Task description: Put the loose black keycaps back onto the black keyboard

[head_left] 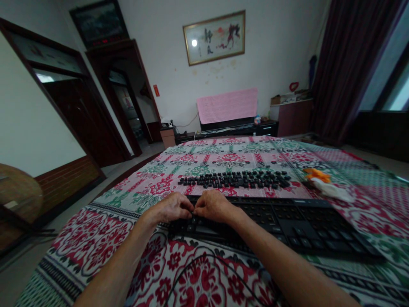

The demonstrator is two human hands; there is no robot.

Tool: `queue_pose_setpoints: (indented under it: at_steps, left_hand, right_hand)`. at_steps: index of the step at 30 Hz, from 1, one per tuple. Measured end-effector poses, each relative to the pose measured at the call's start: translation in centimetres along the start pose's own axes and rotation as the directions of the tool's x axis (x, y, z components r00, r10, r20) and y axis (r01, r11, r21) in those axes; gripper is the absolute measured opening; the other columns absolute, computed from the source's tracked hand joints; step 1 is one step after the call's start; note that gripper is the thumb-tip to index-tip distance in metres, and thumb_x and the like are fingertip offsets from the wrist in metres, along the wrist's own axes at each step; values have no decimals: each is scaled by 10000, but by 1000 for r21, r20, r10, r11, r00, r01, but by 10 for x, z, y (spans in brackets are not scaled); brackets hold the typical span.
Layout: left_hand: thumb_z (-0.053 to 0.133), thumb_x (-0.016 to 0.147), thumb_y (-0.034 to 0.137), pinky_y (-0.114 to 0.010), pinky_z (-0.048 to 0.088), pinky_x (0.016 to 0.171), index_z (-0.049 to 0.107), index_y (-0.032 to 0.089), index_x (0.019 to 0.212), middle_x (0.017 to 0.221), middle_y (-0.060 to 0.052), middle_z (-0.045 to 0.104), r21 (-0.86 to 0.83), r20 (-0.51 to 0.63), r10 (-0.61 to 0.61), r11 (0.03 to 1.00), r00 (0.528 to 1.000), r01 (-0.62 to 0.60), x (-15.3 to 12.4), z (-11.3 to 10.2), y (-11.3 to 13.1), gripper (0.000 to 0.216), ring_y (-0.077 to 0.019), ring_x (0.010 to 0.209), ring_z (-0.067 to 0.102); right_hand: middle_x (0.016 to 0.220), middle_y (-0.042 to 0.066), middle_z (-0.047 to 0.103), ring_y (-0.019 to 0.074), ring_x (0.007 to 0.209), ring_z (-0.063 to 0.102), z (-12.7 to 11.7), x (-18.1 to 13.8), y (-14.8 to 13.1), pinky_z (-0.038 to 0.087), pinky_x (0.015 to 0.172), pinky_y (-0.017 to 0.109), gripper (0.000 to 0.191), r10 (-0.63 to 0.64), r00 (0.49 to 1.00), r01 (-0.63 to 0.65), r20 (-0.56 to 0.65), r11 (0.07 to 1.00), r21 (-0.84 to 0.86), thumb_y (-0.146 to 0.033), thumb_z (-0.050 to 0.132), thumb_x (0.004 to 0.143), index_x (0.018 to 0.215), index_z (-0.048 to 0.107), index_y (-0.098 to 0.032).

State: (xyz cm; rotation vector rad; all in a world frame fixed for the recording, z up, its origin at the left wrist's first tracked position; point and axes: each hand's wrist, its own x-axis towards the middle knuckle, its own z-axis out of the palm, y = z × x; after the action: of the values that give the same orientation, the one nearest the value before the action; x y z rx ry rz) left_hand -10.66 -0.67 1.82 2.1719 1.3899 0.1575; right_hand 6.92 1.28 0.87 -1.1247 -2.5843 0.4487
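A black keyboard (287, 224) lies on the patterned cloth in front of me, most of its keycaps removed. My left hand (171, 207) and my right hand (214, 206) meet over its left end, fingers curled and pinched together on something small I cannot make out. Beyond the keyboard, several loose black keycaps (234, 179) are laid out in rows on the cloth. The keyboard's black cable (194, 273) loops across the cloth near my forearms.
The red, green and white floral cloth (96, 243) covers the whole surface. An orange and white item (322, 183) lies at the right. A pink-covered TV stand (227, 106), dark doorways (105, 115), curtains and a framed picture line the room behind.
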Motion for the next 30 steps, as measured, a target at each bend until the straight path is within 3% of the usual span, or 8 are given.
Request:
queue_pose_setpoints:
  at_steps: [30]
  left_hand:
    - [533,584,331,-170,308,480,648,171,808,637,26,583,-56,-48,-154,987,987,151,0,3,7,298,-86,549,442]
  right_hand:
    - [607,5,629,137,610,534,2,2,-2,326,497,199,271,50,999,-50,-3,998,-24,-380,461,669,771,683,-262]
